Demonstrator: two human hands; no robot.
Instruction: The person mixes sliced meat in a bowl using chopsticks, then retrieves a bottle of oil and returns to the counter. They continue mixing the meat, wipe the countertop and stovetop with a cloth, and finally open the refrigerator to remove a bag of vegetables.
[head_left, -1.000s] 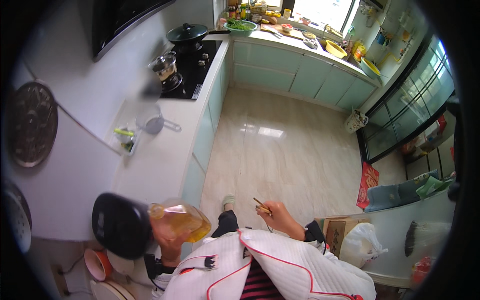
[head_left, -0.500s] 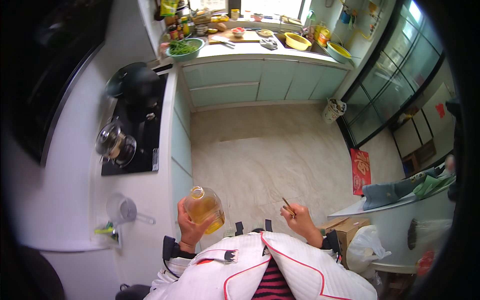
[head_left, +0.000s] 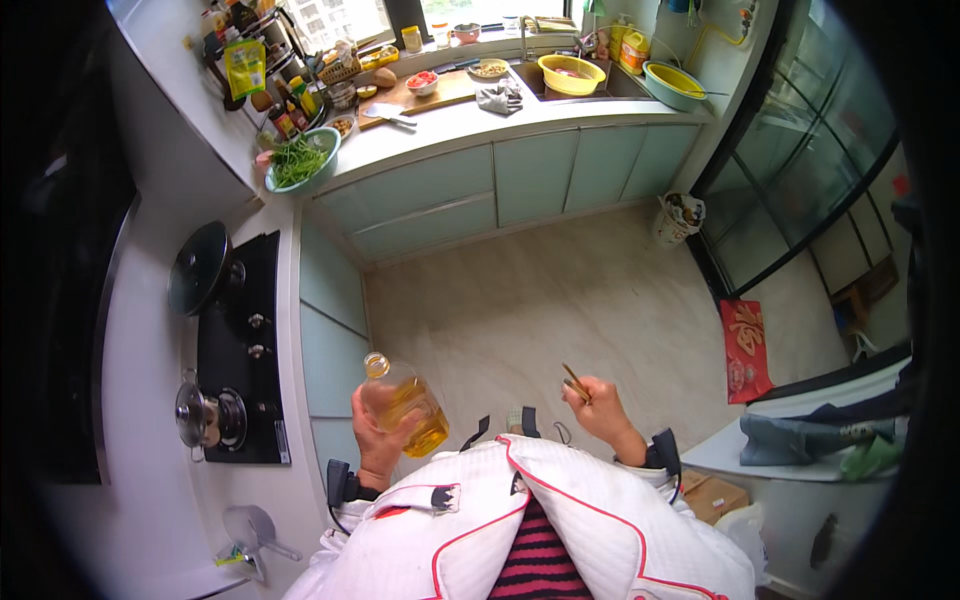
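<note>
My left hand (head_left: 375,437) is wrapped round a clear bottle of golden oil (head_left: 408,410). The bottle is uncapped and tilts slightly to the left, its mouth upward, in front of my body. My right hand (head_left: 600,408) is closed round thin brown chopsticks (head_left: 575,384) whose ends stick out above the fist. Both hands hang over the floor, apart from each other. Left of the bottle is the black cooktop (head_left: 250,340), with a dark round pan (head_left: 200,268) at its far end and a lidded glass pot (head_left: 197,415) at its near end.
On the far counter are a bowl of greens (head_left: 303,160), a cutting board (head_left: 455,92) with a knife (head_left: 390,116), and a yellow basin (head_left: 572,75) at the sink. A bin (head_left: 680,218) stands by the glass door (head_left: 790,150). A clear plastic cup (head_left: 250,527) sits near left.
The view has shifted forward and turned: the far counter appears nearer, and the cooktop lies lower and further left. Both hands keep hold of the bottle and the chopsticks.
</note>
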